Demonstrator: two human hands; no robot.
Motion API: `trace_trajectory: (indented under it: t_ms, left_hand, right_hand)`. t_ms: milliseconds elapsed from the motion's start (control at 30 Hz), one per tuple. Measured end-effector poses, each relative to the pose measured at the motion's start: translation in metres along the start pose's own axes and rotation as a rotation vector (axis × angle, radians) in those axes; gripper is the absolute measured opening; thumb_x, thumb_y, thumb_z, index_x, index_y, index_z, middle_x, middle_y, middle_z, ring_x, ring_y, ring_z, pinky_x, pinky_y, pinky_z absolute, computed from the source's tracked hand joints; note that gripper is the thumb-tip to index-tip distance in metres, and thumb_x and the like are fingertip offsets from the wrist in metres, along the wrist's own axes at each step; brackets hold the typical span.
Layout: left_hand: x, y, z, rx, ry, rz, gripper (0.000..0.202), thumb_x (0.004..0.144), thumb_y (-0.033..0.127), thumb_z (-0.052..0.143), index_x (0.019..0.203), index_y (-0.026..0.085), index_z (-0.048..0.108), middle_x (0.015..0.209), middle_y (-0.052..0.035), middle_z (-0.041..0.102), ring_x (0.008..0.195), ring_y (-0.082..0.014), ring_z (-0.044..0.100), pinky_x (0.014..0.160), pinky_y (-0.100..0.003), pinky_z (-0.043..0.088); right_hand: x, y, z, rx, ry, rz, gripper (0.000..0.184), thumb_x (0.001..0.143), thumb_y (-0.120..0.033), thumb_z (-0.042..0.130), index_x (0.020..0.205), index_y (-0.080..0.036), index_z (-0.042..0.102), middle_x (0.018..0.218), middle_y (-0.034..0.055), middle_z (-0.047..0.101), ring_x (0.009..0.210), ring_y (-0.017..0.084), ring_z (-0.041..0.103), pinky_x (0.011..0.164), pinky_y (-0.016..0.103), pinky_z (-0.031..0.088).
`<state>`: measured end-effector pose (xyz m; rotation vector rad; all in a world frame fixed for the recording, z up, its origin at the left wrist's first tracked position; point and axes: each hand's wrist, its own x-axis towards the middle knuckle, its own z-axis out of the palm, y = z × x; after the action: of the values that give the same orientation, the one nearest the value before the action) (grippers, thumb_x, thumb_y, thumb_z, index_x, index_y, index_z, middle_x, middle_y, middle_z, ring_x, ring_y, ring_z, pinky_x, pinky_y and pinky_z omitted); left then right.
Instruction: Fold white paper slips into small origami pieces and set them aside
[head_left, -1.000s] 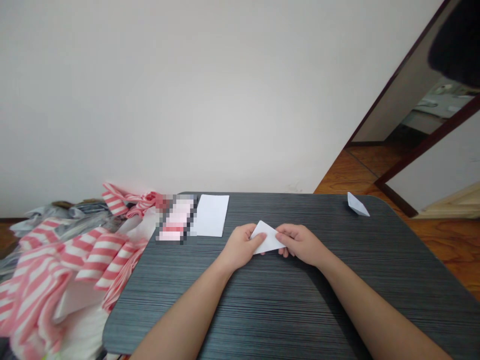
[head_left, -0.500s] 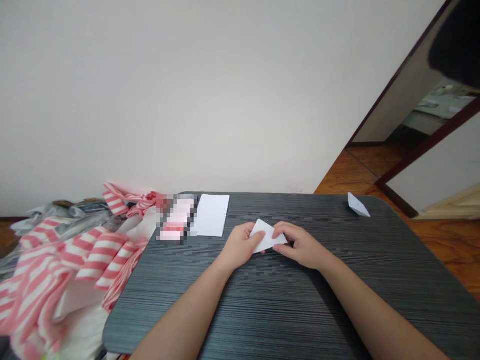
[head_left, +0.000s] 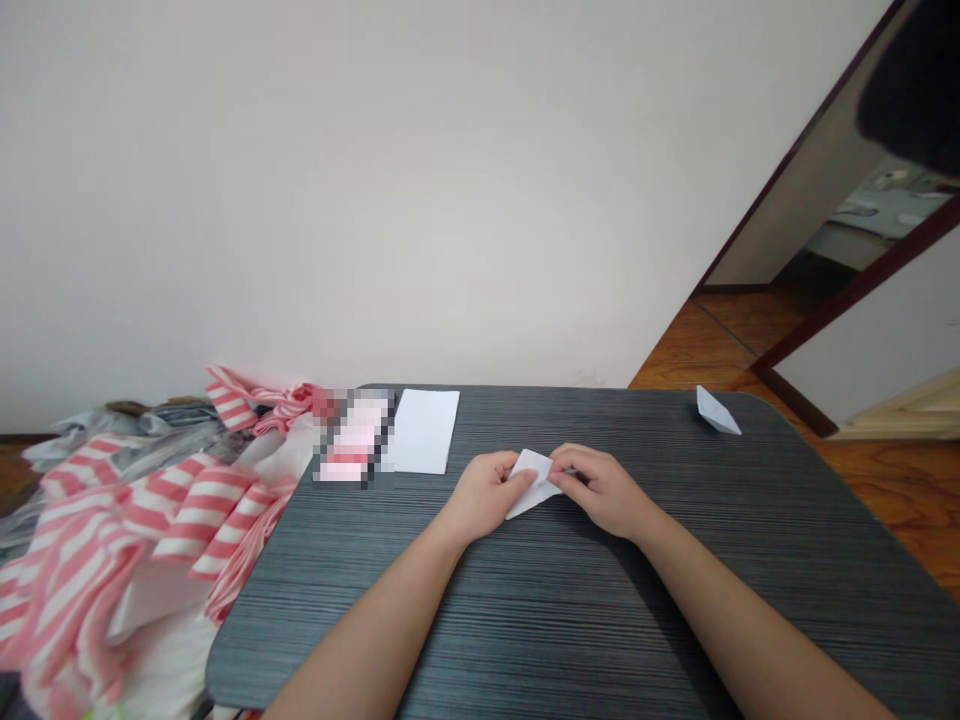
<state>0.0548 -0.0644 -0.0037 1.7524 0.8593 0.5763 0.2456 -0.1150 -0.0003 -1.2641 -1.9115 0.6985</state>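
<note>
head view | left hand and right hand: fingers narrow, pinching a folded white paper triangle | over dark ribbed grey tabletop | done: folded white paper boat, far right | left: flat white paper sheet, unfolded

On the table, there's a folded paper mid-top, a sheet along the far edge, a paper boat at the far right corner, and cloth heaped just off the left.

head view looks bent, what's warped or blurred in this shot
Head view: the door frame leans from wide-angle warp, a dark out-of-focus blur fills the top right corner, a pixelated patch sits beside the white sheet, and the folded paper looks sharp.
</note>
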Motion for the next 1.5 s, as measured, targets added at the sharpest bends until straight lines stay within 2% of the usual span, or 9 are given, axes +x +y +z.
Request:
trace_trajectory:
  t_ms: [133, 300, 433, 567, 867, 1133, 1300, 1400, 1500]
  left_hand:
    - [-0.001, 0.003, 0.001, -0.122, -0.016, 0.010, 0.034, 0.083, 0.040, 0.046, 0.089, 0.011, 0.062, 0.076, -0.0037, 0.060, 0.065, -0.0121, 0.050, 0.057, -0.022, 0.036]
    - [-0.002, 0.001, 0.005, -0.242, -0.052, 0.046, 0.047, 0.072, 0.030, 0.065, 0.114, 0.015, 0.051, 0.092, -0.0055, 0.062, 0.077, -0.0149, 0.056, 0.067, -0.023, 0.042]
    - [-0.001, -0.002, 0.006, -0.229, -0.009, 0.032, 0.031, 0.078, 0.025, 0.057, 0.107, 0.015, 0.055, 0.095, -0.0062, 0.062, 0.084, -0.0158, 0.056, 0.074, -0.026, 0.043]
    - [0.000, -0.002, 0.004, -0.255, -0.028, -0.015, 0.022, 0.080, 0.027, 0.054, 0.097, 0.014, 0.057, 0.087, -0.0048, 0.061, 0.074, -0.0140, 0.055, 0.065, -0.023, 0.043]
    - [0.000, 0.002, 0.005, -0.324, -0.029, -0.043, 0.020, 0.077, 0.027, 0.056, 0.092, 0.013, 0.056, 0.080, -0.0026, 0.059, 0.068, -0.0116, 0.053, 0.061, -0.022, 0.042]
    - [0.000, 0.000, 0.006, -0.197, 0.019, 0.018, 0.018, 0.075, 0.025, 0.059, 0.089, 0.013, 0.057, 0.077, -0.0011, 0.058, 0.069, -0.0111, 0.051, 0.062, -0.020, 0.038]
    - [0.000, -0.001, 0.007, -0.226, 0.031, 0.013, 0.017, 0.075, 0.025, 0.058, 0.087, 0.013, 0.056, 0.076, -0.0007, 0.057, 0.067, -0.0105, 0.050, 0.060, -0.020, 0.037]
    - [-0.001, -0.001, 0.007, -0.220, 0.040, 0.010, 0.017, 0.075, 0.025, 0.059, 0.087, 0.013, 0.056, 0.076, -0.0012, 0.059, 0.067, -0.0111, 0.052, 0.060, -0.020, 0.038]
    - [-0.001, -0.001, 0.007, -0.199, 0.036, 0.008, 0.018, 0.075, 0.026, 0.058, 0.088, 0.014, 0.057, 0.077, -0.0022, 0.061, 0.069, -0.0122, 0.054, 0.060, -0.020, 0.038]
  right_hand:
    - [0.000, 0.002, 0.000, -0.037, 0.064, 0.035, 0.013, 0.086, -0.024, 0.050, 0.076, -0.019, 0.056, 0.078, 0.0035, 0.059, 0.071, 0.015, 0.054, 0.066, 0.027, 0.040]
    - [-0.002, 0.005, 0.001, -0.093, 0.106, 0.105, 0.014, 0.086, -0.025, 0.049, 0.076, -0.018, 0.056, 0.072, 0.0017, 0.059, 0.065, 0.014, 0.052, 0.061, 0.026, 0.038]
    - [-0.001, 0.005, 0.002, -0.096, 0.092, 0.128, 0.013, 0.085, -0.025, 0.049, 0.078, -0.018, 0.058, 0.070, 0.0003, 0.058, 0.062, 0.013, 0.051, 0.058, 0.024, 0.036]
    - [0.000, 0.001, 0.002, -0.069, 0.090, 0.141, 0.010, 0.085, -0.024, 0.050, 0.082, -0.019, 0.058, 0.070, -0.0010, 0.057, 0.061, 0.012, 0.050, 0.057, 0.023, 0.035]
    - [-0.001, -0.001, 0.003, -0.058, 0.107, 0.164, 0.009, 0.084, -0.024, 0.051, 0.081, -0.019, 0.058, 0.067, -0.0022, 0.055, 0.058, 0.011, 0.047, 0.055, 0.022, 0.033]
    - [0.000, 0.000, 0.006, -0.041, 0.112, 0.171, 0.010, 0.083, -0.026, 0.052, 0.080, -0.020, 0.058, 0.068, -0.0015, 0.056, 0.059, 0.012, 0.048, 0.055, 0.023, 0.034]
    - [-0.001, 0.007, 0.011, 0.165, 0.131, 0.253, 0.021, 0.081, -0.029, 0.055, 0.101, -0.021, 0.052, 0.072, -0.0017, 0.055, 0.059, 0.012, 0.050, 0.053, 0.022, 0.036]
    - [-0.002, 0.008, 0.012, 0.315, 0.058, 0.310, 0.027, 0.079, -0.030, 0.058, 0.103, -0.019, 0.051, 0.076, -0.0005, 0.057, 0.058, 0.011, 0.053, 0.051, 0.021, 0.038]
    - [-0.002, 0.005, 0.010, 0.293, -0.070, 0.376, 0.016, 0.079, -0.031, 0.058, 0.086, -0.017, 0.057, 0.064, -0.0010, 0.058, 0.053, 0.011, 0.052, 0.049, 0.021, 0.037]
